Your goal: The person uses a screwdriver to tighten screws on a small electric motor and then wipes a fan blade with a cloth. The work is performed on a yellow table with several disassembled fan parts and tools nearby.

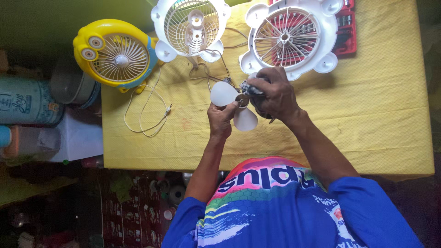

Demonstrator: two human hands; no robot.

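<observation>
**Hands on fan blade and motor, centre frame**

Yellow textured cloth covers the table [376, 115], filling the frame's upper half. Two white plastic grilles lie at top: back housing [190, 27] with ribbed mesh, top centre; front grille [289, 36] with radial spokes and rounded lobes, top right, over a red socket tray [347, 36]. Yellow cartoon-eyed fan [117, 53] sits upper left, thin white cable [147, 110] looped below it. Centre: right hand [275, 94] clenched around a small dark motor [250, 87]; left hand [220, 119] pinches the white blade [232, 103], thin smooth plastic, rounded lobes. Risks, as a guess: thin wires from the motor to the housing could snag or tear if pulled; the blade could crack if forced on the shaft.
</observation>
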